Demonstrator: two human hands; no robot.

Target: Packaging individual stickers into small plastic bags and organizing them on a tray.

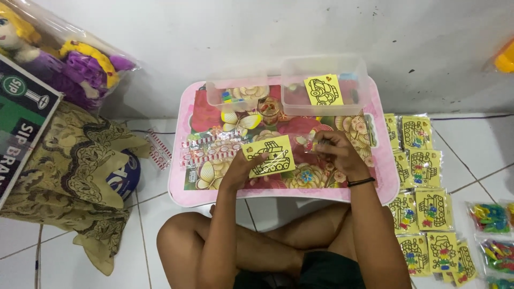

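Note:
My left hand (242, 165) holds a yellow card with a black line drawing of a tank (269, 156) over a small pink table (179, 176) with a flower print. My right hand (334, 151), a black band on its wrist, pinches a small clear plastic packet (309, 142) just right of the card. At the table's far edge stand two clear plastic boxes: the larger one (324, 68) holds another yellow drawing card (323, 90), the smaller one (237, 92) holds small coloured pieces. A small jar (269, 111) stands between them.
Several packed yellow cards (423, 166) lie in rows on the white tiled floor at the right, with bags of coloured bits (490, 217) beyond. At the left lie a patterned brown cloth (75, 171), a bagged doll (64, 59) and a dark box (21, 118). My crossed legs are under the table.

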